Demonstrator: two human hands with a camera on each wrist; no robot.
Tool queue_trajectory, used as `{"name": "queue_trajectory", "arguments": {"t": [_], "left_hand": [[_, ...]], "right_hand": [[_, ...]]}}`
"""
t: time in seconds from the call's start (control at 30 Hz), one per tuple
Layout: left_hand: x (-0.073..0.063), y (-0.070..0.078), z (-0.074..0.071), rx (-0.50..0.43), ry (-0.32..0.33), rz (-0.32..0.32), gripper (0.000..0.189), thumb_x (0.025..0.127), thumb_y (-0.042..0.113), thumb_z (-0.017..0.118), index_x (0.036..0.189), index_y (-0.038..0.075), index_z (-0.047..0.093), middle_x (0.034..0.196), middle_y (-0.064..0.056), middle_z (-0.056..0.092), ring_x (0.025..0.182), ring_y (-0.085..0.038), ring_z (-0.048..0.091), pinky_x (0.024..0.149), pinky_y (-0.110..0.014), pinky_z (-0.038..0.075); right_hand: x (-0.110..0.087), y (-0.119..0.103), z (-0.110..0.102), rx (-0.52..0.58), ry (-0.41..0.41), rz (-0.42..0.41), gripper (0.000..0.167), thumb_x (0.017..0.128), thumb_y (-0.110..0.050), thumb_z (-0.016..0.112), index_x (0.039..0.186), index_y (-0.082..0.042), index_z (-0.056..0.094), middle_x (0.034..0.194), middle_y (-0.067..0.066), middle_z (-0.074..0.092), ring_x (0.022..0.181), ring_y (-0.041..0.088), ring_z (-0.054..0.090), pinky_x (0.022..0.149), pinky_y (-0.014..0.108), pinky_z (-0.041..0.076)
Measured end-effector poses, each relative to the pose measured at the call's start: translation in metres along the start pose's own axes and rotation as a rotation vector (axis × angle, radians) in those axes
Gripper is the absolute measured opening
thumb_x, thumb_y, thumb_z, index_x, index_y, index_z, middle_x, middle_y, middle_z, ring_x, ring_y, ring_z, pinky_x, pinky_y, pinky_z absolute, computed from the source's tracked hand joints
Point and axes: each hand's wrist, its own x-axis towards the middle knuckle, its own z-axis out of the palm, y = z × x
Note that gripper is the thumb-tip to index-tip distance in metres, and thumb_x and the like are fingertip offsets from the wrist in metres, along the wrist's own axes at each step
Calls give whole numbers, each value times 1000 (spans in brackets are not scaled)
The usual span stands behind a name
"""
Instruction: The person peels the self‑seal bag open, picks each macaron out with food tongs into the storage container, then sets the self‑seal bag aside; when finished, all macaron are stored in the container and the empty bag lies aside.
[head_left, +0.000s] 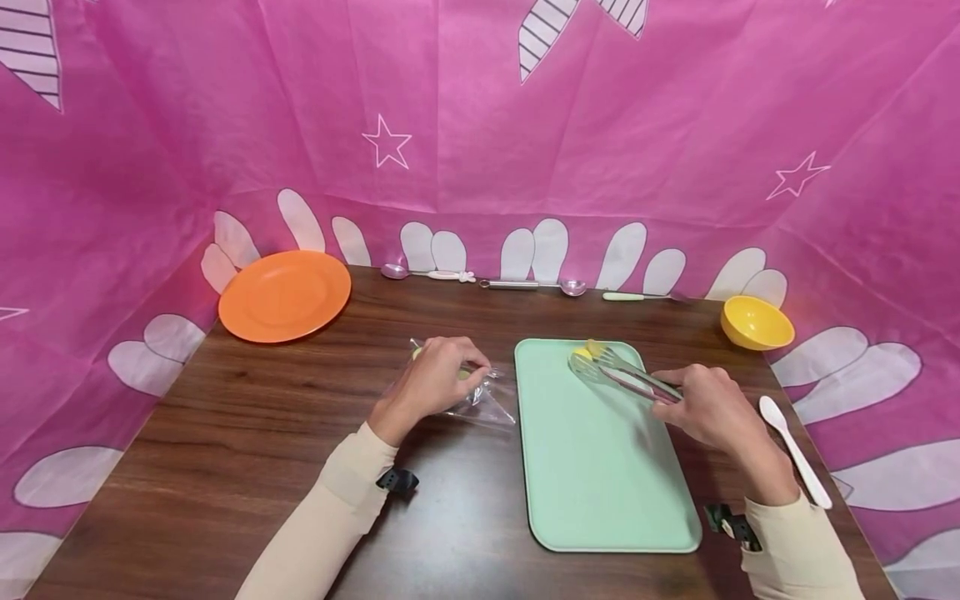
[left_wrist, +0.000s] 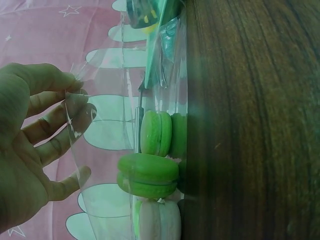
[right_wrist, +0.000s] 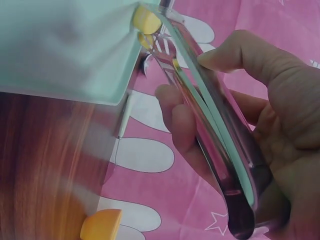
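Note:
My left hand point(head_left: 442, 375) pinches the upper edge of a clear plastic bag point(head_left: 491, 408) lying on the table. Inside the bag, the left wrist view shows a bright green macaron point(left_wrist: 148, 172), a lighter green macaron point(left_wrist: 156, 133) and a whitish one point(left_wrist: 160, 220). With my right hand point(head_left: 708, 407) I grip metal tongs point(head_left: 651, 387), thumb on one arm and fingers round the other. The tong tips are at a small, round yellow piece point(right_wrist: 146, 21), over the far end of a mint-green tray point(head_left: 600, 475).
An orange plate point(head_left: 285, 296) stands at the back left, a yellow bowl point(head_left: 757, 323) at the back right. Along the back edge lie a spoon point(head_left: 427, 273), a metal scoop point(head_left: 532, 286) and a green-handled utensil point(head_left: 630, 297). A white spoon point(head_left: 797, 454) rests by the right edge.

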Motion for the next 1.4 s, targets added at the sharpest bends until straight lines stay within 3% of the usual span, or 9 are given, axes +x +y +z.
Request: {"name": "queue_trajectory", "arguments": {"t": [0.17, 0.3, 0.6, 0.73, 0.8, 0.9, 1.07, 1.4], "left_hand": [[1, 1, 0, 14, 7, 7, 11, 97, 18, 79, 102, 12, 87, 97, 0, 82, 89, -17, 76, 94, -44, 58], [1, 0, 1, 27, 1, 1, 11, 97, 19, 79, 101, 14, 87, 98, 1, 82, 91, -16, 77, 97, -44, 58], [1, 0, -1, 30, 20, 10, 10, 97, 18, 79, 101, 14, 87, 97, 1, 82, 88, -17, 76, 89, -41, 60], [0, 1, -4, 14, 23, 16, 9, 96, 17, 79, 100, 13, 87, 96, -1, 82, 89, -20, 77, 86, -42, 60], [0, 1, -4, 7, 20, 17, 9, 96, 16, 79, 100, 12, 87, 96, -1, 82, 90, -22, 77, 85, -42, 60], [0, 0, -4, 0, 13, 17, 10, 96, 15, 78, 100, 12, 87, 96, -2, 82, 89, -24, 77, 84, -42, 60], [0, 0, -4, -12, 20, 28, 10, 96, 14, 78, 100, 11, 87, 96, -2, 82, 89, -23, 78, 83, -40, 60], [-1, 1, -6, -11, 2, 15, 10, 98, 16, 78, 101, 13, 87, 97, -1, 82, 92, -21, 77, 84, -40, 60]], "right_hand": [[-3, 1, -4, 8, 18, 58, 53, 86, -20, 81, 130, 7, 72, 59, -3, 48, 60, 17, 46, 52, 30, 35], [-11, 1, -5, 18, 56, 42, 53, 88, -24, 81, 132, 3, 71, 64, 0, 53, 66, 19, 50, 55, 32, 37], [-35, -14, 14, 160, 62, -108, 50, 83, -17, 88, 130, -7, 75, 75, -2, 59, 62, 5, 44, 50, 24, 35], [-40, -21, 28, 218, 58, -155, 49, 81, -15, 89, 127, -7, 78, 83, -1, 69, 66, 2, 47, 50, 23, 35], [-41, -23, 35, 246, 73, -187, 47, 79, -12, 90, 125, -7, 79, 94, 2, 77, 71, 2, 50, 53, 22, 38], [-41, -27, 43, 276, 102, -229, 44, 77, -8, 89, 120, -10, 82, 99, 3, 80, 73, 1, 52, 55, 21, 40], [-38, -35, 55, 297, 107, -285, 40, 76, -3, 87, 115, -13, 83, 93, -2, 78, 66, -1, 49, 51, 20, 38], [-15, -60, 79, 245, 138, -307, 36, 74, -3, 82, 109, -14, 84, 81, -9, 71, 66, 1, 50, 56, 20, 40]]}}
